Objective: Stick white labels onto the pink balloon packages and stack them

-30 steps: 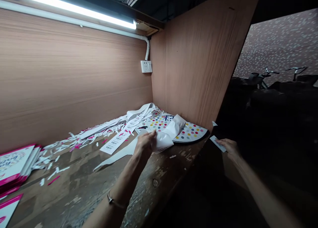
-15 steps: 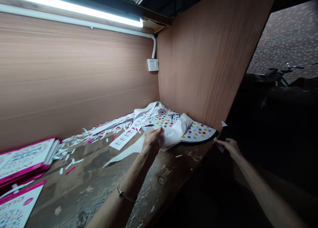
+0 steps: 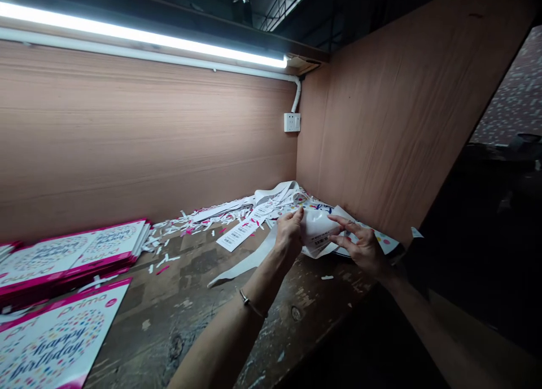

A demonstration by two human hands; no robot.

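Note:
My left hand (image 3: pixel 290 236) is closed on a white barcode label strip (image 3: pixel 317 226), thumb on top. The strip is bent, and some print and a barcode show near its lower edge. A long white tail of paper (image 3: pixel 245 262) trails below the left wrist. At the strip's right side is my right hand (image 3: pixel 359 242), its thumb and index finger apart and at the printed part; whether they touch it is unclear. Behind the hands lies a round-edged card with coloured dots (image 3: pixel 386 242), mostly covered.
A flat barcode strip (image 3: pixel 240 234) and paper scraps (image 3: pixel 203 217) lie along the back wall. Stacked "happy birthday" packs (image 3: pixel 80 253) and one nearer pack (image 3: pixel 63 338) are at left. The wooden table (image 3: pixel 271 327) ends at a dark drop on the right. A side panel (image 3: pixel 381 129) rises behind.
My right hand has come in from beyond the table's right edge to the label strip. My left hand keeps its hold on the strip. The view has swung left.

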